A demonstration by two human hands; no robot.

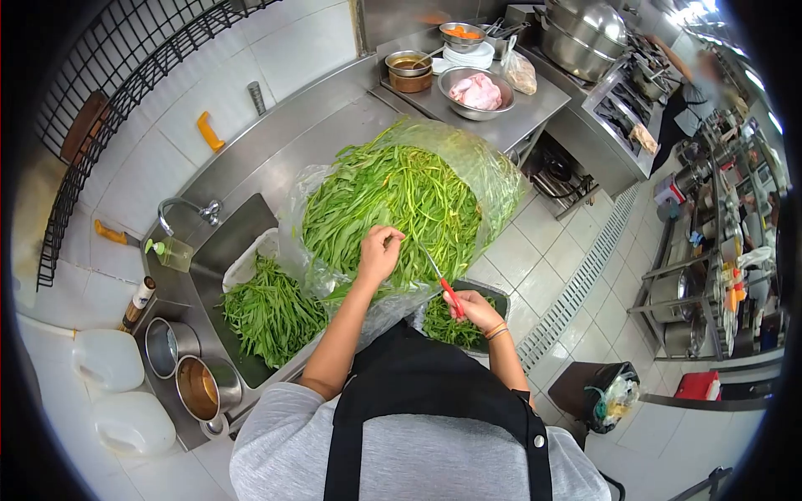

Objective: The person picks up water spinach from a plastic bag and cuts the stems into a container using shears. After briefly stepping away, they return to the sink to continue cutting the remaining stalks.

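A large open plastic bag (501, 171) full of long leafy greens (376, 188) lies on the steel counter. My left hand (380, 253) is over the near part of the greens, its fingers pinched together; what is between them is too small to make out. To its right, my right hand (474, 311) holds a red-handled knife (451, 292), its thin blade pointing up and left toward the stems. More leafy greens (271, 317) fill a white basket (242, 271) in the sink at the left. Cut greens (451, 321) sit in a dark container (493, 298) below my right hand.
A faucet (188, 213) stands behind the sink (209, 275). Metal pots (200, 388) are at the lower left. A bowl of raw meat (476, 90) rests on the far counter. At the right are a waste bin (585, 392) and shelves; another person (693, 100) stands at the far right.
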